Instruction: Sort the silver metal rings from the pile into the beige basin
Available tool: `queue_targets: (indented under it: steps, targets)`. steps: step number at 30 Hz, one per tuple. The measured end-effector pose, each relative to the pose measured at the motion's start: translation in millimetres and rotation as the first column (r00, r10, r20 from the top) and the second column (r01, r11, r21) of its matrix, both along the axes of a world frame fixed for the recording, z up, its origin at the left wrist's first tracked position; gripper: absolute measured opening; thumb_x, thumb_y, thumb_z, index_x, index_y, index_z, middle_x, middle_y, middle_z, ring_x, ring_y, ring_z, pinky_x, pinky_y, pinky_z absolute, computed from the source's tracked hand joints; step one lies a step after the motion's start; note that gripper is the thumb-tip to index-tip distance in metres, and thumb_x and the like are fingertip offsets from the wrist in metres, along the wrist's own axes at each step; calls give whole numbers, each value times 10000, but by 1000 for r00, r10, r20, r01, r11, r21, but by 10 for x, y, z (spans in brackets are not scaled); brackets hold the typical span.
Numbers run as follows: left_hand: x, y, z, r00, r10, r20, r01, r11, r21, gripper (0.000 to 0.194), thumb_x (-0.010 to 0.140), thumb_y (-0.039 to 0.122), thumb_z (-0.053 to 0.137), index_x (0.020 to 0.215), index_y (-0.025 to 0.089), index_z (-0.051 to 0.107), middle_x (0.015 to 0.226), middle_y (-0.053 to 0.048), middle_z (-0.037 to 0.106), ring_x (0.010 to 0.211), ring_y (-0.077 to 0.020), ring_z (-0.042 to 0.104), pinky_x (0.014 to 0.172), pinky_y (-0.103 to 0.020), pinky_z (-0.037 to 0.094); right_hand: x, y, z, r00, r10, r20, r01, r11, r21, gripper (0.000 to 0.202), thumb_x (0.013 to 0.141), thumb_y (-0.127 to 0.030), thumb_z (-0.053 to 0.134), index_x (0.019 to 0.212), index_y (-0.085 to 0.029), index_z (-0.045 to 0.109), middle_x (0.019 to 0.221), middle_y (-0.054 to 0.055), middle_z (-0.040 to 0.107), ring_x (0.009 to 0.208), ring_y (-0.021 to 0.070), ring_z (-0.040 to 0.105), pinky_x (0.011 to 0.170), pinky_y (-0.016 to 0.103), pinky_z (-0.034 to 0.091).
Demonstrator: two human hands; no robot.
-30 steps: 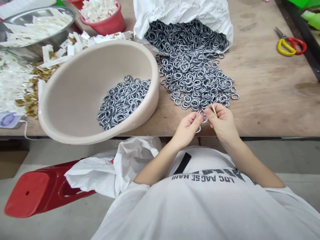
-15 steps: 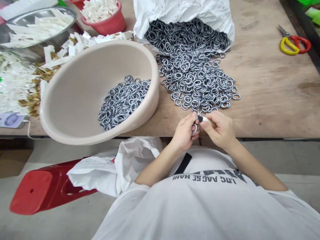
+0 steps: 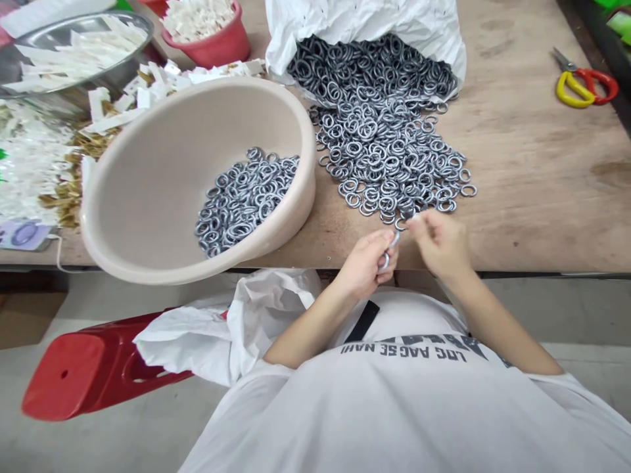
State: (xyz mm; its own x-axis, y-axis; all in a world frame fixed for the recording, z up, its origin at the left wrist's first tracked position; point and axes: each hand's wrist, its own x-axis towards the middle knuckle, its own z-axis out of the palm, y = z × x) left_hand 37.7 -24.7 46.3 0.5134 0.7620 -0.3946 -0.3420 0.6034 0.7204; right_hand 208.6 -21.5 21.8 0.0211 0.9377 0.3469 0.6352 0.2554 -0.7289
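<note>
My left hand (image 3: 367, 263) is closed on grey metal rings (image 3: 385, 261); at least two show, one standing up between thumb and forefinger. Just to its right, my right hand (image 3: 438, 242) is pinched around a small tool with a dark tip (image 3: 407, 213). Motion smears it, and most of the tool is hidden by the fingers. That tip sits at the near edge of a loose pile of grey rings (image 3: 389, 151), which spills from a white sack (image 3: 365, 20). Left of the pile, a large beige basin (image 3: 148, 177) holds many similar rings.
Yellow-and-red scissors (image 3: 584, 89) lie at the right. Behind the basin stand a steel bowl (image 3: 148, 29) of white strips and a red tub (image 3: 231, 43) of white pieces. Below the table's front edge are a red stool (image 3: 64, 374) and a white bag (image 3: 207, 335).
My right hand has drawn away from the left and moved slightly up towards the pile, taking the dark tip off the held rings. My left hand stays nearly in place.
</note>
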Motion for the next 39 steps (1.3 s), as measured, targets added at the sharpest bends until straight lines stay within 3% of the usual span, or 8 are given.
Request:
queue_targets:
  steps: [2, 10, 12, 15, 20, 25, 31, 39]
  targets:
    - [-57, -26, 42, 999, -43, 32, 43, 999, -9, 409, 849, 466, 667, 666, 184, 434, 509, 93, 290, 392, -31, 215, 357, -153, 196, 54, 66, -2, 996, -86, -2, 86, 996, -37, 397, 1001, -520, 459, 799, -219, 618, 675, 11, 586, 646, 170, 530, 612, 301, 345]
    - [-326, 145, 54, 951, 266, 160, -258, 964, -69, 145, 857, 219, 604, 984, 155, 630, 592, 78, 361, 455, -45, 340, 403, -144, 327, -131, 81, 64, 877, 61, 476, 37, 980, -194, 215, 937, -398, 605, 1002, -212, 690, 1007, 93, 677, 797, 233, 596, 601, 312, 270]
    - [-343, 156, 39, 948, 271, 169, -259, 961, -93, 163, 833, 208, 567, 981, 174, 627, 626, 58, 416, 487, -63, 403, 405, -157, 347, -121, 100, 66, 940, 59, 336, 8, 981, -194, 178, 948, -356, 589, 957, -200, 673, 969, 84, 658, 818, 222, 583, 628, 305, 304]
    - [-298, 146, 39, 955, 257, 148, -241, 963, -117, 153, 810, 298, 558, 890, 177, 608, 696, 22, 499, 515, -84, 460, 379, -175, 338, -79, 114, 78, 980, 79, -185, -119, 969, -216, 248, 980, -413, 539, 868, -201, 602, 762, 14, 561, 696, 160, 514, 616, 276, 338]
    - [-60, 95, 48, 980, 183, 71, -184, 983, 2, 374, 816, 545, 596, 822, 173, 564, 764, -1, 559, 503, -81, 491, 336, -176, 282, -155, 17, 145, 695, 63, -717, -379, 879, -289, 393, 931, -591, 563, 807, -219, 526, 618, -64, 408, 496, 91, 316, 474, 242, 263]
    - [151, -18, 5, 993, 111, -28, -109, 992, 61, 477, 781, 627, 702, 856, 205, 492, 681, 65, 466, 428, -21, 364, 358, -132, 206, -333, -72, 107, 652, 36, -758, -309, 925, -222, 331, 941, -545, 574, 836, -234, 536, 717, -32, 512, 569, 112, 468, 514, 245, 384]
    - [197, -66, -138, 986, 140, -86, -128, 983, 131, 543, 756, 717, 661, 857, 206, 507, 596, 81, 396, 402, -24, 271, 363, -157, 184, -409, -113, 35, 903, -12, -430, 17, 1000, 8, 229, 974, -411, 562, 855, -226, 630, 849, 29, 582, 845, 187, 558, 790, 334, 464]
    - [127, -37, -144, 984, 156, -85, -138, 972, 192, 574, 765, 729, 637, 709, 181, 476, 563, 62, 378, 424, -39, 290, 373, -170, 198, -272, -96, 80, 778, 218, -589, -312, 948, -61, 265, 876, -478, 699, 988, -237, 696, 879, 16, 629, 790, 170, 610, 743, 327, 516]
